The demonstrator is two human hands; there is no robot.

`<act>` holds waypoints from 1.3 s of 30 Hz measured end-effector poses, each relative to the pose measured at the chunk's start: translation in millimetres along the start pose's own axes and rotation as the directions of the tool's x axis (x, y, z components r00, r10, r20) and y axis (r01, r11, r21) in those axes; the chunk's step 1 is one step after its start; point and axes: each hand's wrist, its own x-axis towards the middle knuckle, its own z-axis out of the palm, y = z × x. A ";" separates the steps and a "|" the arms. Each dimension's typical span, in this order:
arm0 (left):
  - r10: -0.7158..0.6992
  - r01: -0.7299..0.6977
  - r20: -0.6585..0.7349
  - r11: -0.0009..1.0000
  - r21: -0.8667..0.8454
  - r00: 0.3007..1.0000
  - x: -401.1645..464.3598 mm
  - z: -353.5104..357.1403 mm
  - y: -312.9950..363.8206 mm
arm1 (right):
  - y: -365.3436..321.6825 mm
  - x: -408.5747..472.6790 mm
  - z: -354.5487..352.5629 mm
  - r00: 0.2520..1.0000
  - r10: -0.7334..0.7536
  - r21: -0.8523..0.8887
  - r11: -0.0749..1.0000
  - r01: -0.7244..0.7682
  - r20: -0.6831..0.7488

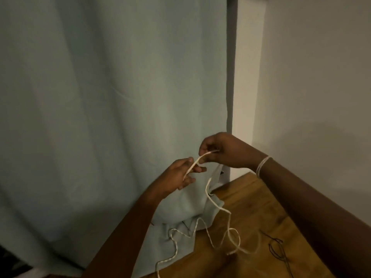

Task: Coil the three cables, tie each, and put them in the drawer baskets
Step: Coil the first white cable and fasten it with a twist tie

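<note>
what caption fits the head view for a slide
Both hands, left and right, pinch a white cable trailing in loose loops over the wooden floor beside a curtain.

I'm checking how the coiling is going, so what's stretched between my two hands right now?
In the head view, a short taut span of the white cable runs between the left hand and right hand, both pinching it; behind hangs the curtain.

the white cable (208, 189) runs off the bottom edge at lower left, its far end unseen. a thin dark cable (277, 247) on the floor exits at bottom right, blurred. both forearms are cropped by the frame.
</note>
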 end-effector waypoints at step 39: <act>0.248 -0.020 0.234 0.724 -0.689 0.940 1.0 39.1 59.6 | 20.9 -9.1 -59.3 1.000 0.005 0.320 0.947 0.004 -0.028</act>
